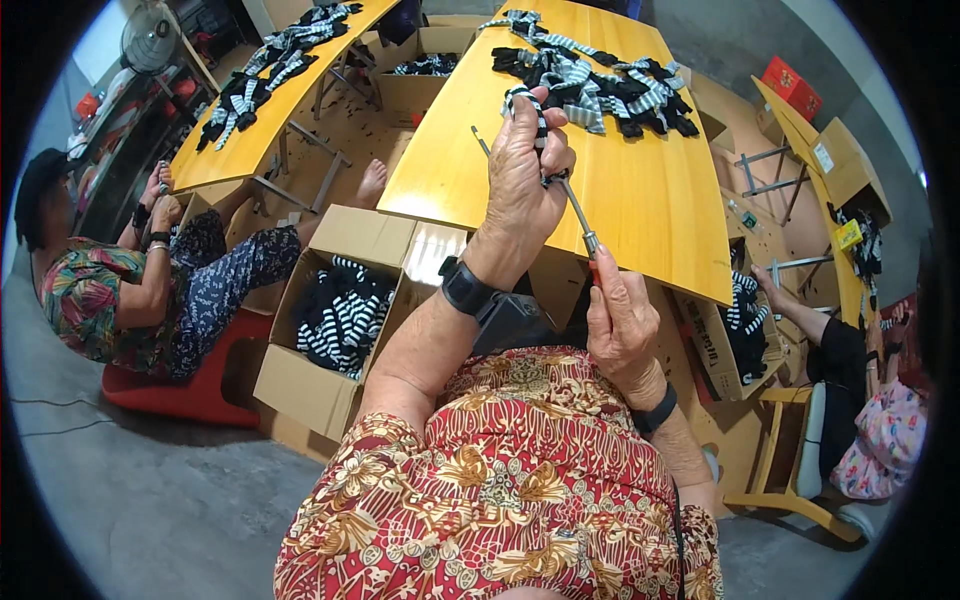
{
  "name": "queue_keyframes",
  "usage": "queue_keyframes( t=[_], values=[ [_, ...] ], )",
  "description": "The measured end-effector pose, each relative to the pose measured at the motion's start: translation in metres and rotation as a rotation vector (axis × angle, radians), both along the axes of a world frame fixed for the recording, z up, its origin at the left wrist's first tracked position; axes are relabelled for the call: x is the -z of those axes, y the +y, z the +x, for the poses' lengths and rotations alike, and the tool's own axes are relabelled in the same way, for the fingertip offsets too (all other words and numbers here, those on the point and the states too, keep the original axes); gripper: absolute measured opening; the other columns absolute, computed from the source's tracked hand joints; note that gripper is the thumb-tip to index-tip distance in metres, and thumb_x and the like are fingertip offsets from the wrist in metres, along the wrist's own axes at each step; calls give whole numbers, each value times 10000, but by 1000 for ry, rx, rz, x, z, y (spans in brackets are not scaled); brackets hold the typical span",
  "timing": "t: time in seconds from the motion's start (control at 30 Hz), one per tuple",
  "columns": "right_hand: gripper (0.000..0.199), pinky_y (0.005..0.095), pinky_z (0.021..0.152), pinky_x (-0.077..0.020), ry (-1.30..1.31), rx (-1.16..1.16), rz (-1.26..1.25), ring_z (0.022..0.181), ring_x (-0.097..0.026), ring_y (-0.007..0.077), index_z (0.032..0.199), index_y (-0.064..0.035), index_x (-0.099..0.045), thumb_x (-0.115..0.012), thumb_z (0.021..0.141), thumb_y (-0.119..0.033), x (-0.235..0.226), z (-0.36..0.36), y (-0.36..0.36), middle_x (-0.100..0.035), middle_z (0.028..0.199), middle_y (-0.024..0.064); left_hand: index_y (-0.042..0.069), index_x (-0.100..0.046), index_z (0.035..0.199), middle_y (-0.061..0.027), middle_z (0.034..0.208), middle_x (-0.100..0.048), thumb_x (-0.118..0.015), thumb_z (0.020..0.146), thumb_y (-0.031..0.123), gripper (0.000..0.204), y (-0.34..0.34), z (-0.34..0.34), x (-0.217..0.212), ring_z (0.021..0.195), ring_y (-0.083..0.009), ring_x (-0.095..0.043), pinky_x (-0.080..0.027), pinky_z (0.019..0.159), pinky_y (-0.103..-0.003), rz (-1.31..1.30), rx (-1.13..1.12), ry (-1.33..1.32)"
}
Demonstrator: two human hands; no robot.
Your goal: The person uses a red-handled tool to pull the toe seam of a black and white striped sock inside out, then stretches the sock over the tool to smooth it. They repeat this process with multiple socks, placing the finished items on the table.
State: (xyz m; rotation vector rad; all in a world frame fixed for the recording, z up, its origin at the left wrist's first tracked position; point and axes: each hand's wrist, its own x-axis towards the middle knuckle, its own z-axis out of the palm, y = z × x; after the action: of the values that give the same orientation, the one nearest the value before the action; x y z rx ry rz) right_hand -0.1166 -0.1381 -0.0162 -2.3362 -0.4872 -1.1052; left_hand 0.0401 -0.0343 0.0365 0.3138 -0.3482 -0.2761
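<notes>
My left hand is raised over the near side of the yellow table, closed on a black-and-white striped knit piece. Thumb and fingers pinch it, and part of it is hidden in the palm. My right hand grips the red handle of a long, thin metal rod tool, much like a screwdriver. Its shaft slants up to the left past my left hand, and the tip shows beyond. Whether the shaft runs through the knit piece, I cannot tell.
A pile of striped and black knit pieces lies on the far part of the table. Open cardboard boxes with more stand left and right. People sit at both sides, near a second table and a third.
</notes>
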Motion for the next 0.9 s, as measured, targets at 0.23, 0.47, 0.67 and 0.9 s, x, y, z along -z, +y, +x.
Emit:
queue_keyframes(
  t=[0.23,0.47,0.67,0.9],
  values=[
    [471,341,643,-503,122,-66,139,697,-579,251,1296,13,-519,-556,830,67,-13,-6,-5,-602,887,139,88,-461,1194,-71,906,-595,-421,1001,367,341,5,8,2,489,-46,-348,-281,468,-178,7,-4,-18],
    [417,298,667,-488,173,-44,232,732,-597,215,1274,11,-542,-545,858,51,-12,-2,-5,-613,890,143,122,-443,1234,-93,936,-614,-387,1017,346,317,-4,11,5,489,-35,-338,-280,474,-179,68,-94,-32],
    [368,275,670,-477,307,-51,454,749,-591,144,1256,-2,-567,-536,891,21,-17,-3,-7,-639,904,120,127,-396,1224,-82,880,-622,-476,997,257,273,-16,11,7,482,-33,-329,-269,455,-178,125,-183,-85],
    [333,224,589,-437,511,-42,674,670,-505,68,1258,-31,-582,-536,928,-40,-26,-6,-13,-604,827,12,142,-412,1244,-58,799,-614,-514,982,219,292,-22,6,11,477,-32,-325,-259,446,-173,143,-32,-69]
  ],
)
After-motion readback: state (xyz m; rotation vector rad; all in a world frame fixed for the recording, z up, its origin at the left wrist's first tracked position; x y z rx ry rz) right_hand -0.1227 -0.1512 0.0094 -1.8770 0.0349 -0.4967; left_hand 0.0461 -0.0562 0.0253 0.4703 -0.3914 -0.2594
